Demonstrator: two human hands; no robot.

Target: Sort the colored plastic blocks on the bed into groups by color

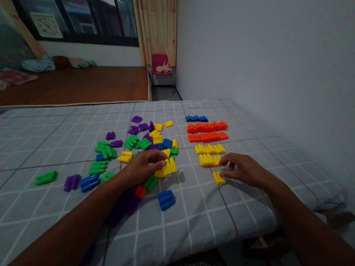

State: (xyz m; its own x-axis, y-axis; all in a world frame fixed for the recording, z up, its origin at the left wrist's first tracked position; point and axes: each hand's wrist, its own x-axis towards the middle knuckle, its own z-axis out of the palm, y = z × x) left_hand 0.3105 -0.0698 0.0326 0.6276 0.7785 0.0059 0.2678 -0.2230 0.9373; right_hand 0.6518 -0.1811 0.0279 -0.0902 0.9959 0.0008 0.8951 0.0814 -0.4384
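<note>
Yellow blocks under both my hands.
My left hand point(143, 167) grips a cluster of yellow blocks point(168, 167) beside the mixed pile point(138, 142). My right hand point(242, 169), loosely open, fingertips a single yellow block point(219, 178) just below the yellow rows point(209, 154). I'd keep it square with them.

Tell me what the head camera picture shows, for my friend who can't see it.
On a grey checked sheet, the left hand grips a clump of yellow blocks and the right hand touches a small yellow block. Beyond it lie neat yellow rows, orange rows and a blue row; a mixed pile of coloured blocks sits by the left hand.
</note>
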